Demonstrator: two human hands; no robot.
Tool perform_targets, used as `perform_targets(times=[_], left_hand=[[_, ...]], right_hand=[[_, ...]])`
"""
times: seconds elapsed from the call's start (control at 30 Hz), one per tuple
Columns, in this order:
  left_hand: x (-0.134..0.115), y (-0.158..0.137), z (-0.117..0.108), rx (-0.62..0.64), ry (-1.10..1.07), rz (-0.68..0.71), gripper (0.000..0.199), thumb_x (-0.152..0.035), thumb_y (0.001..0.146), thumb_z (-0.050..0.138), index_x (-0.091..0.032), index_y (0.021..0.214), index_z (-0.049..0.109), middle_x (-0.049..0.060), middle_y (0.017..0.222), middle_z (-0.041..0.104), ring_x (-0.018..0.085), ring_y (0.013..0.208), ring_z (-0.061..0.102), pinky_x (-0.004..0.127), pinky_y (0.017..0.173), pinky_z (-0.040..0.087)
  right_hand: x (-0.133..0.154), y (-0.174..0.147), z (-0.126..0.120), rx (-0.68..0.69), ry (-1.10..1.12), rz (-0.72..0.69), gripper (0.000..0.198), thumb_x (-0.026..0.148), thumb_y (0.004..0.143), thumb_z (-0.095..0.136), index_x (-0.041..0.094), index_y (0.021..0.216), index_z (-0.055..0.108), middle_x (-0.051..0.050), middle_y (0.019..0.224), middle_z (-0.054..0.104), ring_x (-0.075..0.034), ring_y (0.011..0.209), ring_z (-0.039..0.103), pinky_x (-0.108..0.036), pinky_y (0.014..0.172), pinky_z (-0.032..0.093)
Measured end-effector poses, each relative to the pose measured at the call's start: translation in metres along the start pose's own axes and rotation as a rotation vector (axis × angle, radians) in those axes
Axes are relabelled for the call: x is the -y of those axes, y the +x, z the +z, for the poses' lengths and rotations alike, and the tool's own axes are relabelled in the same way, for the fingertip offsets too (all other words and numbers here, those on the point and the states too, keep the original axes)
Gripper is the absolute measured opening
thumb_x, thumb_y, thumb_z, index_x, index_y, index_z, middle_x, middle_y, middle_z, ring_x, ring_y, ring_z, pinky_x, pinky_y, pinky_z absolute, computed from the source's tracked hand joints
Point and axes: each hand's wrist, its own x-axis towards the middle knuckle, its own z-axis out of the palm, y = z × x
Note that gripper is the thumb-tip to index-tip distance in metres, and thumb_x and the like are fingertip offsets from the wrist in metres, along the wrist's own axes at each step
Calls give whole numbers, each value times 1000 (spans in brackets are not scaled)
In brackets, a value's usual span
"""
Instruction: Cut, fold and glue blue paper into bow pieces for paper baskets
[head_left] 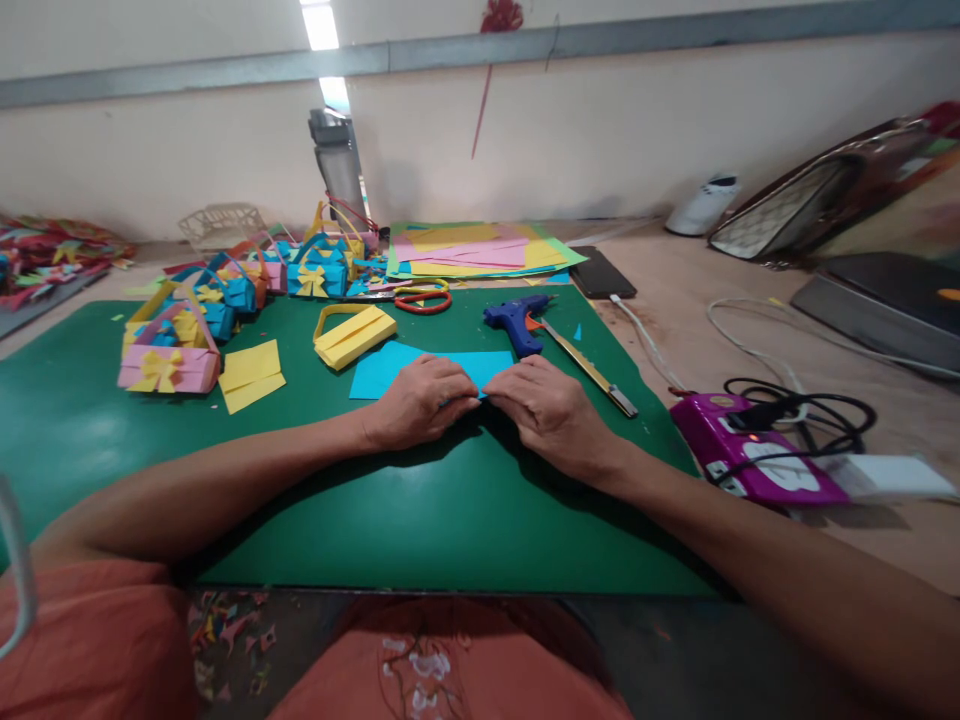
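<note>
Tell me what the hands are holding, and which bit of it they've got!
The left hand and right hand are pinching a piece of blue paper at its near edge, their fingertips close together.

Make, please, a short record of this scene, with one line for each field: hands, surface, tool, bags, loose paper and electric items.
Left hand: pinches the near edge of the blue paper
Right hand: pinches the same edge, close beside
Surface: green mat
Tool: glue gun, beyond the right hand
Bags: yellow bag; pink bag, further left
Loose paper: yellow sheet, between these bags
Electric: phone; purple power strip, right of the mat
</note>
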Motion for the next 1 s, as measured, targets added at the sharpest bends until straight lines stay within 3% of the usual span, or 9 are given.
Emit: perform_targets(times=[0.1, 0.17, 0.33, 0.47, 0.6, 0.7, 0.8, 0.9, 1.0], left_hand=[[-1, 0, 1, 16, 36, 58, 26, -27, 93, 42, -16, 81, 63, 5, 79, 68, 15, 74, 60, 29, 71, 43], [-1, 0, 2, -37, 51, 35, 27, -24, 92, 42, -16, 76, 61, 4, 72, 66, 14, 69, 58, 28, 67, 42], [-1, 0, 1, -192, 42, -55, 22, -20, 89, 45, -15, 73, 59, 3, 67, 63, 13, 64, 56, 26, 62, 42], [-2, 1, -1, -213, 28, -74, 21, -18, 88, 44, -15, 72, 57, 3, 65, 62, 13, 63, 55, 25, 62, 42], [-2, 1, -2, -208, 9, -88, 20, -18, 87, 44, -15, 72, 57, 3, 65, 61, 13, 63, 55, 25, 61, 42], [-2, 1, -2, -203, -2, -101, 20, -18, 87, 44, -16, 72, 57, 2, 64, 61, 12, 62, 54, 25, 61, 42], [-2, 1, -2, -206, -8, -111, 20, -19, 87, 44, -16, 72, 56, 2, 64, 60, 12, 62, 54, 25, 62, 42], [-1, 1, -2, -207, -12, -110, 20, -19, 87, 44, -16, 72, 56, 2, 64, 60, 12, 62, 54, 24, 61, 42], [-2, 1, -2, -187, -23, -87, 19, -19, 87, 45, -15, 72, 57, 2, 64, 61, 12, 61, 54, 24, 61, 42]], right_hand=[[1, 0, 0, -8, -3, -7, 17, 16, 90, 45, 19, 84, 61, -6, 77, 67, -17, 71, 57, -35, 73, 44], [3, 0, -1, -41, 16, 4, 14, 16, 89, 46, 19, 88, 60, -7, 82, 67, -19, 77, 59, -36, 74, 46], [6, 1, -5, -181, 88, 182, 26, 22, 86, 54, 19, 112, 51, -12, 112, 60, -24, 107, 55, -41, 86, 46], [4, 1, -7, -269, 119, 275, 26, 25, 84, 57, 21, 108, 50, -11, 112, 56, -26, 108, 53, -42, 82, 48], [8, 1, -10, -321, 41, 252, 19, 23, 83, 58, 21, 101, 52, -11, 106, 57, -26, 103, 54, -41, 79, 48], [15, 0, -13, -335, 34, 233, 21, 21, 84, 56, 22, 105, 53, -5, 89, 60, -21, 87, 59, -38, 77, 48], [18, -2, -12, -296, 99, 258, 33, 20, 85, 54, 24, 117, 48, 3, 68, 58, -16, 65, 59, -33, 71, 49], [16, -3, -7, -225, 163, 293, 41, 21, 85, 53, 20, 125, 44, 5, 60, 57, -14, 54, 56, -29, 62, 48], [12, -2, -4, -173, 196, 286, 27, 20, 84, 53, 18, 111, 54, 2, 64, 63, -13, 55, 58, -26, 58, 46]])
